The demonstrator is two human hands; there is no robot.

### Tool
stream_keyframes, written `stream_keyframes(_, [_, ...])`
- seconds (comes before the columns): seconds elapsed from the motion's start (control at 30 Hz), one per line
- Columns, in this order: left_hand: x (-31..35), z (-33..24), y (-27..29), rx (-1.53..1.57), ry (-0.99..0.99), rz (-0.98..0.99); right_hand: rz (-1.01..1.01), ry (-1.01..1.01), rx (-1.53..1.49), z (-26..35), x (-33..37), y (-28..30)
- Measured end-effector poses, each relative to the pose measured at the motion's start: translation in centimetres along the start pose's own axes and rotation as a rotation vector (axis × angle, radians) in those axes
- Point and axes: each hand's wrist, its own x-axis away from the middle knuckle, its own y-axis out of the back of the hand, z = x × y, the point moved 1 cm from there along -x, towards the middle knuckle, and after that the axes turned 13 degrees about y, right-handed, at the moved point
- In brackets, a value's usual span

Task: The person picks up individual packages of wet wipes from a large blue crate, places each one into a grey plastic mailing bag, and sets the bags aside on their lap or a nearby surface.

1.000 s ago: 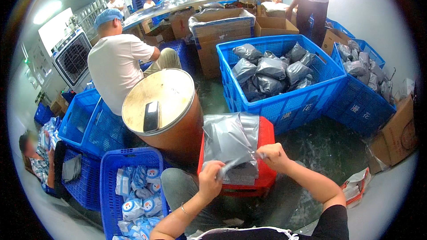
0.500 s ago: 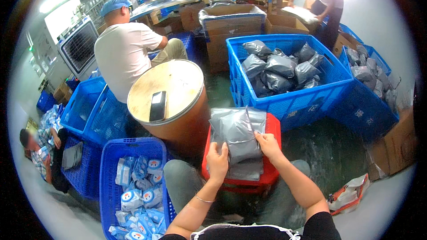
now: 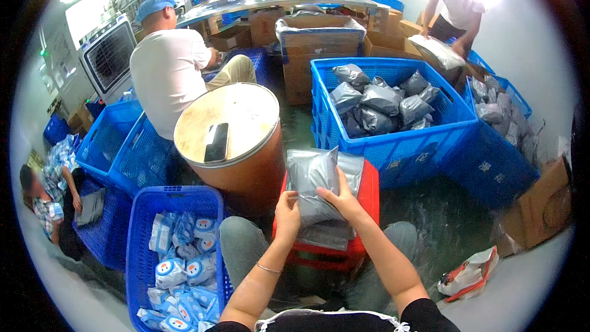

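Between my knees stands a red stool (image 3: 370,200) with grey plastic mailing bags (image 3: 329,237) lying flat on it. Over them I hold one bulging grey mailing bag (image 3: 310,178); whatever fills it is hidden. My left hand (image 3: 287,212) is closed on its lower left edge. On the right side, my right hand (image 3: 343,199) grips it, thumb across the front and fingers partly behind. To my left, a blue basket (image 3: 134,252) holds several blue-and-white packets (image 3: 184,270) with a round printed figure.
A round drum (image 3: 246,166) with a phone (image 3: 216,142) on its lid stands ahead. A large blue crate (image 3: 399,144) of filled grey bags is ahead right. Co-workers (image 3: 166,74) sit and stand around. A white-and-red sack (image 3: 470,273) lies on the floor at right.
My right hand has moved inward from the bag's upper right edge and now grips its side. The bag looks narrower and is slightly raised and turned. The whole view has shifted a little.
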Motion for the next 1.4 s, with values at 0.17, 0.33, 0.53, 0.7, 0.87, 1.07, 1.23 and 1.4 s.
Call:
stream_keyframes(0.17, [0.9,-1.0,1.0,0.239,0.179,0.106,-0.324,0.147,-0.465,5.5,2.5,4.0])
stream_keyframes(0.33, [2.2,-1.3,0.1,0.04,0.065,0.133,-0.757,0.393,-0.609,9.4,3.3,13.2])
stream_keyframes(0.53, [1.7,0.5,-0.5,-0.196,-0.104,0.133,-0.934,0.551,-0.375,10.8,1.8,18.5])
stream_keyframes(0.7, [1.9,-1.0,-1.2,-0.273,-0.109,0.178,-1.009,0.477,-0.557,8.7,2.6,18.4])
stream_keyframes(0.87, [3.7,-3.0,-2.2,-0.683,-0.367,0.164,-1.413,0.721,-0.108,6.2,6.2,20.0])
stream_keyframes(1.07, [5.0,-3.1,-2.9,-0.804,-0.474,0.181,-2.035,0.574,1.807,15.0,10.7,28.3])
stream_keyframes(1.23, [5.8,-2.4,-3.0,-0.782,-0.544,0.183,-2.022,0.624,2.066,16.8,5.3,38.4])
stream_keyframes(1.4, [6.0,-2.9,-3.3,-0.819,-0.579,0.22,-0.842,0.42,1.558,11.2,-3.9,40.1])
